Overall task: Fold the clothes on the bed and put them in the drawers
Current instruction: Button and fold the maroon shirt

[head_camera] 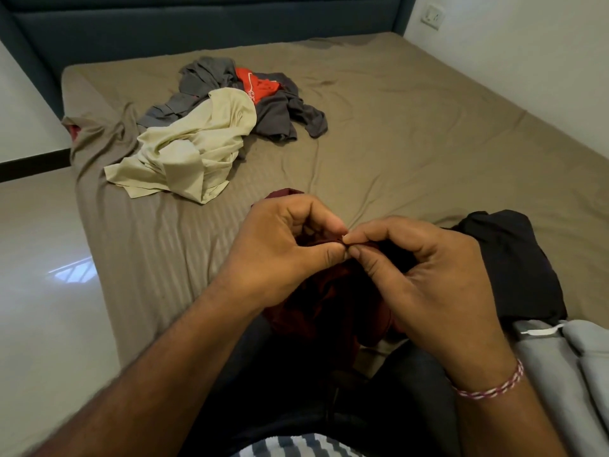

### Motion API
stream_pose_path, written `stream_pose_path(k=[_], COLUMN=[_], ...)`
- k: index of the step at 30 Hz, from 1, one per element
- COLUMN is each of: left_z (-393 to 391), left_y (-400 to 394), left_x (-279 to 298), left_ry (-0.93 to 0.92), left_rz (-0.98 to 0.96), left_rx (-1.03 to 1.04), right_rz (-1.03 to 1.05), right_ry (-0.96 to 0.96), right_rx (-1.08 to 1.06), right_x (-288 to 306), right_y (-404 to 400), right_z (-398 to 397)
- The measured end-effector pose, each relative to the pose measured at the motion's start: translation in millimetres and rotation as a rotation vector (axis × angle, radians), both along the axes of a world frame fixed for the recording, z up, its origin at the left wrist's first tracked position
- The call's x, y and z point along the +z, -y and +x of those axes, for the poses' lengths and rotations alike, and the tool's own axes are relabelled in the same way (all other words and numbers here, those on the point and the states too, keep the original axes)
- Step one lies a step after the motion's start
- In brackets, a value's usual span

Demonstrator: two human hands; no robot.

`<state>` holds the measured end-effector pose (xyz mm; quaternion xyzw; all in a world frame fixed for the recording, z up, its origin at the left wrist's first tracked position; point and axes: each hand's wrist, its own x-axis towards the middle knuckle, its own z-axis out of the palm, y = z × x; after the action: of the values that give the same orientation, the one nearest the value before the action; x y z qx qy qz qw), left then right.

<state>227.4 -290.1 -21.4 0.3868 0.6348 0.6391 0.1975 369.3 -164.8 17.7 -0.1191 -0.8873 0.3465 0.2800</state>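
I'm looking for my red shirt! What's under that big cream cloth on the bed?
The crumpled cream cloth lies over grey clothes, beside an orange-red garment, on the brown bedsheet. Whatever sits fully under the cream cloth is covered and cannot be seen.

A bed (412, 133) in a taupe striped sheet is carrying a cream garment (194, 150) beside grey clothes (283, 110) and an orange one (255, 84); a black garment (514, 258) and grey folded clothing (560, 374) are lying nearer.

Bare arms, red-white thread bracelet (491, 385) on rt wrist.
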Motion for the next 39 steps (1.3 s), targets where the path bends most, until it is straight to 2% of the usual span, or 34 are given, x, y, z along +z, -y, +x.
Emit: stream_pose_path(k=[4, 9, 12, 19, 25, 31, 34, 37, 39], left_z=[2.4, 7.1, 9.3, 12.4, 10.3, 9.7, 4.7, -10.6, -27.2], left_y=[0.5, 1.7, 2.7, 1.6, 0.8, 2.4, 4.4, 11.6, 21.1], left_x=[0.9, 1.4, 0.4, 2.9, -5.6, -7.9, -7.8, -7.9, -7.1], left_ry=[-0.129, -0.314, -0.306, -0.430, -0.248, -0.417, -0.490, -0.464, -0.485], left_rz=[-0.044, -0.007, -0.027, -0.037, -0.008, -0.010, -0.063, -0.203, -0.294], left_rx=[0.110, 0.241, 0.241, 0.288, 0.240, 0.266, 0.162, -0.018, -0.106], right_rz=[-0.014, -0.131, -0.192, -0.109, 0.093, 0.022, 0.011, 0.047, -0.035], right_ry=[-0.038, -0.104, -0.103, -0.162, -0.131, 0.081, 0.184, 0.294, 0.284], right_rx=[-0.034, -0.002, 0.005, -0.060, -0.045, 0.007, 0.000, -0.034, -0.070], right_x=[-5.2, -14.3, -16.9, -20.6, -15.7, -13.2, -11.3, -13.3, -14.6], right_y=[1.9, 0.6, -2.7, -0.3, 1.9, 1.0, -4.2, -13.2, -21.7], right_z=[-1.1, -3.3, -3.5, -3.1, -4.2, -5.8, -8.3, -8.6, -5.4])
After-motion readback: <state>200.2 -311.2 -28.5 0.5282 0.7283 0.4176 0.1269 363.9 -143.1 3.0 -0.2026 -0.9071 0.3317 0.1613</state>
